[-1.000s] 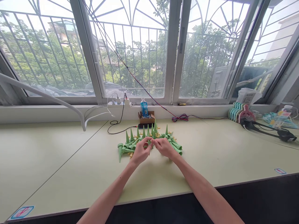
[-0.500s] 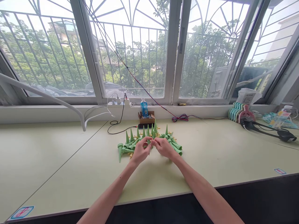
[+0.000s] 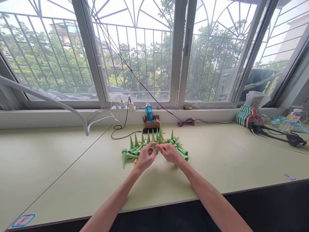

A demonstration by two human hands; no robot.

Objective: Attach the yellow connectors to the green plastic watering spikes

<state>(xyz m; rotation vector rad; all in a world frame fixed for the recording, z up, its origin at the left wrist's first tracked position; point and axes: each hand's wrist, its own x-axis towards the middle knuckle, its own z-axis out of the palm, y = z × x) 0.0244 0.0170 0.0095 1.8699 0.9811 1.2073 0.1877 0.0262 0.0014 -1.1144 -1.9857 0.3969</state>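
Note:
My left hand (image 3: 145, 157) is closed in a pinch around a green plastic watering spike (image 3: 154, 147), which shows only partly between the fingers. My right hand (image 3: 170, 152) meets it, thumb and fingertips pressed together at the same spot; whatever they pinch is too small and covered to make out. Around both hands lies a pile of similar green cone spikes. Several stand point up in a row behind the hands, among them a tall spike (image 3: 160, 132) and a lone one (image 3: 172, 134). One spike (image 3: 124, 158) points down at the left. Small yellow valve pieces (image 3: 135, 160) lie among them.
Behind the pile are a phone (image 3: 149, 130) and a cardboard box (image 3: 152, 124) with a blue-labelled bottle (image 3: 149, 111). A bundled cable (image 3: 186, 122) lies by the sill. At the right are a black headset (image 3: 277, 134) and hangers (image 3: 248, 116). A white bar (image 3: 48, 96) juts in at left.
Almost nothing differs. Both hands stay together at the same place, with only a slight shift of the right fingertips.

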